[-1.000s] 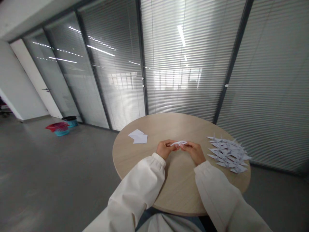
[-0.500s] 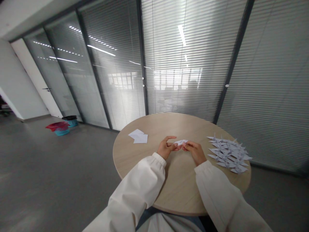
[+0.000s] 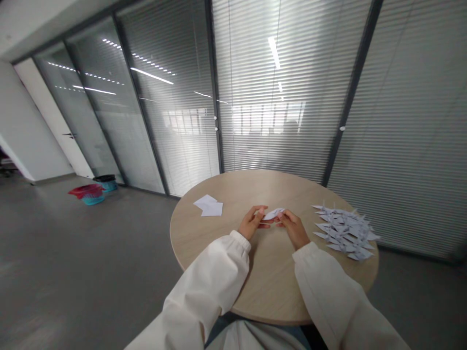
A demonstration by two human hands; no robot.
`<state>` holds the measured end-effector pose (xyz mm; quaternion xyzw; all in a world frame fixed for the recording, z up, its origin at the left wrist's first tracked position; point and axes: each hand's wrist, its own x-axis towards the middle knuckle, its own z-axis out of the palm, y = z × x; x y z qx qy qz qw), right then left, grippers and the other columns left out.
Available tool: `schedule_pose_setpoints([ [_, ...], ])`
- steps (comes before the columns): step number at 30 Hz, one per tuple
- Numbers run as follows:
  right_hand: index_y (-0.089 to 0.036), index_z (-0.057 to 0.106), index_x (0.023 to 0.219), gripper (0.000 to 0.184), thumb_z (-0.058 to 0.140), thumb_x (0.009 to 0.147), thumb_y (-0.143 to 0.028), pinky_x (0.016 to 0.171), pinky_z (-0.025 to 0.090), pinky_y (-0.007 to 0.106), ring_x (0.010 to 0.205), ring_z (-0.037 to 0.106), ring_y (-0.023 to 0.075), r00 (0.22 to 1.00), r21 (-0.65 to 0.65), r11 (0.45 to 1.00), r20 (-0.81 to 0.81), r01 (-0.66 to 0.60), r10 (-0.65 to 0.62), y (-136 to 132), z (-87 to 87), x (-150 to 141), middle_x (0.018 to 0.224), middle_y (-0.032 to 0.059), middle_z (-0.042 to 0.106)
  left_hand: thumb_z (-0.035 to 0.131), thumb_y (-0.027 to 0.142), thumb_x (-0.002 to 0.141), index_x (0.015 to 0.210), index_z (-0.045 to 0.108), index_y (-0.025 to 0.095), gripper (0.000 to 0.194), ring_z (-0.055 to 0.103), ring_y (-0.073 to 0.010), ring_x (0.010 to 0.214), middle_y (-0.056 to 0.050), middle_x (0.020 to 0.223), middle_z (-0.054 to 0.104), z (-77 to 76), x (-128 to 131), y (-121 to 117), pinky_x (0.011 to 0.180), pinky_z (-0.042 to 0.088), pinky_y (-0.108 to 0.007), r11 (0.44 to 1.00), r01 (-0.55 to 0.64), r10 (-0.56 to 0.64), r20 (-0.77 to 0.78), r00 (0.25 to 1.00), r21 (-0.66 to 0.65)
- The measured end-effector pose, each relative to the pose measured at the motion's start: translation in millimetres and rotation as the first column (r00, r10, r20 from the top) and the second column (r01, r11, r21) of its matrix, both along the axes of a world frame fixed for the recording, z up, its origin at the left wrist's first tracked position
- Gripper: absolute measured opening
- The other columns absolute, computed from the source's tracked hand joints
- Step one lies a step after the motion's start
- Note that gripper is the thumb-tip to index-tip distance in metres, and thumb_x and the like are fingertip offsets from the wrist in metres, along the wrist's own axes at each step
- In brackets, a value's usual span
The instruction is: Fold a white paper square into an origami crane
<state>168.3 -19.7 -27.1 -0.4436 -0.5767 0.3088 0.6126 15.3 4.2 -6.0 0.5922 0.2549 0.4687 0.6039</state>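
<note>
Paper cranes (image 3: 345, 232) heaped right, loose sheets (image 3: 208, 205) left on tabletop (image 3: 268, 282); both hands' fingers (image 3: 283, 217) pinch folded paper (image 3: 273, 214).

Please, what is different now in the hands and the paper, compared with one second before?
The left hand and the right hand have moved slightly apart, and the folded white paper between them now looks a little wider, with its right end tilted up. Both hands still hold it. The loose white sheets and the pile of paper cranes on the round wooden table stayed as they were.
</note>
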Motion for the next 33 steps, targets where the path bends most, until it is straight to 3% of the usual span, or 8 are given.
schedule_pose_setpoints([
  [7,-0.020,0.057,0.078,0.030,0.049,0.075,-0.048,0.064,0.048,0.030,0.074,0.058,0.0191,0.994,-0.024,0.999,0.105,-0.025,0.027,-2.4,2.3,-5.1,0.074,0.0037,0.061,0.068,0.046,0.057,0.079,0.061,0.011,0.042,0.059,-0.0145,0.064,-0.005,0.069,0.062,-1.7,-1.9,4.0,0.053,0.048,-0.024,0.999,-0.049,0.049,-0.134,0.990,-0.002],
  [13,-0.018,0.052,0.086,0.032,0.052,0.073,-0.047,0.061,0.048,0.029,0.071,0.058,0.0172,0.996,-0.016,1.000,0.089,0.004,-0.002,-3.9,2.8,-7.5,0.079,0.0051,0.061,0.069,0.042,0.055,0.069,0.064,0.011,0.035,0.047,-0.0065,0.047,0.001,0.052,0.054,-6.1,-0.9,6.9,0.045,0.044,-0.019,0.978,-0.168,0.191,-0.208,0.959,0.122],
  [18,-0.019,0.049,0.085,0.032,0.056,0.070,-0.046,0.059,0.048,0.028,0.067,0.057,0.0159,0.999,-0.021,1.000,0.043,0.019,-0.018,-3.2,0.8,-7.9,0.075,0.0028,0.059,0.071,0.040,0.053,0.068,0.064,0.011,0.034,0.049,-0.0076,0.047,0.001,0.052,0.056,-2.2,-1.8,6.2,0.047,0.047,-0.021,0.980,-0.198,0.200,-0.093,0.975,0.025],
  [23,-0.019,0.054,0.077,0.026,0.054,0.071,-0.044,0.062,0.047,0.028,0.069,0.057,0.0172,0.993,-0.020,1.000,0.122,0.006,-0.003,-6.3,4.0,-8.2,0.072,0.0037,0.061,0.074,0.036,0.050,0.069,0.062,0.011,0.034,0.053,-0.0089,0.049,0.000,0.055,0.059,-0.2,-0.2,3.8,0.052,0.051,-0.024,0.987,-0.147,0.144,-0.041,0.989,-0.060],
  [33,-0.018,0.056,0.076,0.019,0.053,0.072,-0.037,0.065,0.044,0.028,0.069,0.057,0.0168,0.977,0.057,0.994,0.184,0.097,-0.106,-8.6,8.3,-8.8,0.073,0.0029,0.062,0.073,0.035,0.053,0.072,0.062,0.011,0.032,0.056,-0.0101,0.054,-0.002,0.060,0.061,2.1,0.1,-1.5,0.049,0.051,-0.022,0.989,-0.139,0.132,-0.108,0.985,-0.058],
])
